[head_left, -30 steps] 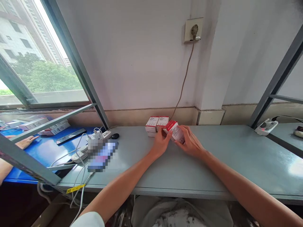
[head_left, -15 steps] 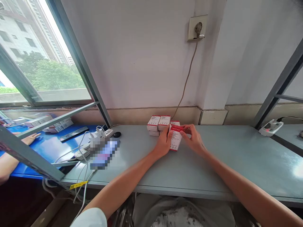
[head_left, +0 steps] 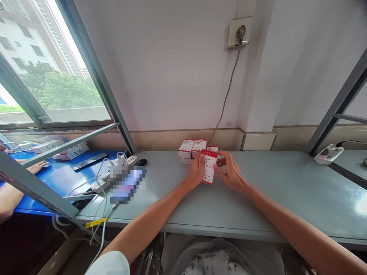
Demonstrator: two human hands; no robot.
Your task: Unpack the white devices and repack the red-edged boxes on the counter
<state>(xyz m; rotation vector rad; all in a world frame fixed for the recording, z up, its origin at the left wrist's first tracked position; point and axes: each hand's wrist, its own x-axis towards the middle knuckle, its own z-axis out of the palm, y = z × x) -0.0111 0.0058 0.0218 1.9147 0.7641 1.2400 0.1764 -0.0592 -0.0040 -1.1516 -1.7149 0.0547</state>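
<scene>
A small white and red carton point(head_left: 208, 168) stands tilted above the table, its printed face with a red top band towards me. My left hand point(head_left: 195, 172) is closed around the carton's left side. At its right edge, my right hand point(head_left: 231, 172) has its thumb and bent fingers against the carton near the upper corner. Just behind are more cartons of the same kind, a stacked pair at the left point(head_left: 185, 149), another point(head_left: 199, 146) beside it, and one point(head_left: 212, 148) partly hidden by the held carton.
On the grey table point(head_left: 272, 191), a blurred blue item point(head_left: 127, 187), power strips with white cables point(head_left: 100, 185) and a black round object point(head_left: 142, 162) lie left. A white socket block point(head_left: 328, 154) sits far right. Another person's arm point(head_left: 11, 198) rests on the blue table point(head_left: 57, 179).
The carton has shifted slightly left and its red top now lies flat with the printed face. My right hand's fingers have moved from the top down to the right edge.
</scene>
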